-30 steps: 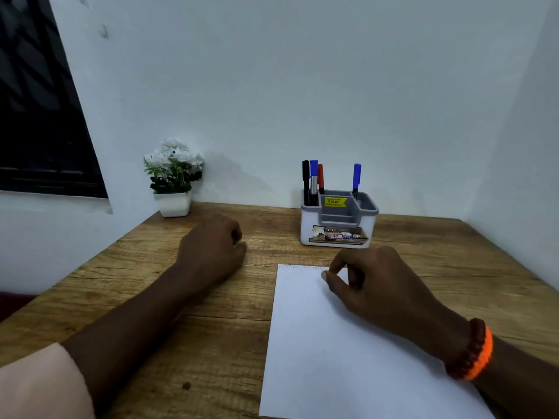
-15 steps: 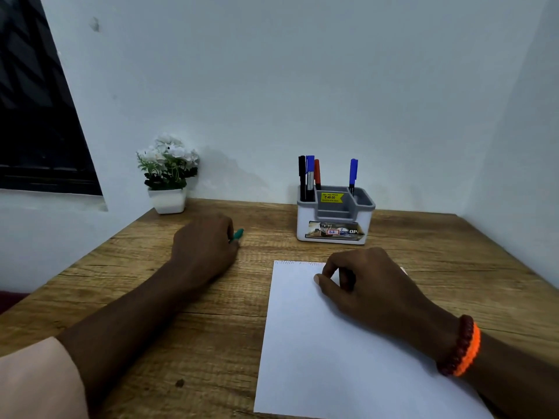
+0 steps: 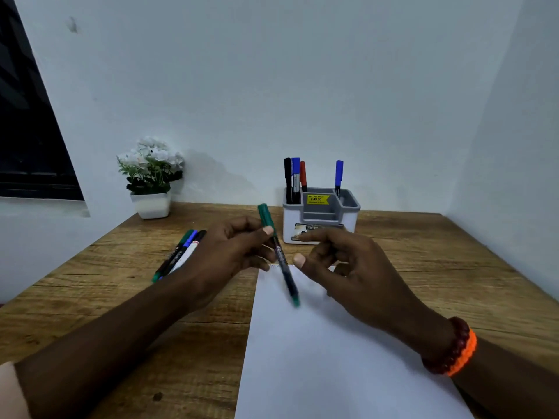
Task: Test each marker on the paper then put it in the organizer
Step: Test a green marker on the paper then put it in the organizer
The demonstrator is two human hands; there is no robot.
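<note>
Plainly light and stiff, the green marker (image 3: 279,255) sits pinched mid-barrel in the left hand (image 3: 230,252), cap still on. Its smooth barrel could slip, so the right hand (image 3: 341,267), fingers loosely spread and holding nothing, should grip the cap firmly.

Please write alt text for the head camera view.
The left hand holds a capped green marker over white paper, the open right hand beside it; three markers lie on the wooden desk, four stand in the organizer.

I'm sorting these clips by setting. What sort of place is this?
Probably a home desk nook: a wooden table in a wall corner, a marker organizer and a small potted plant.
</note>
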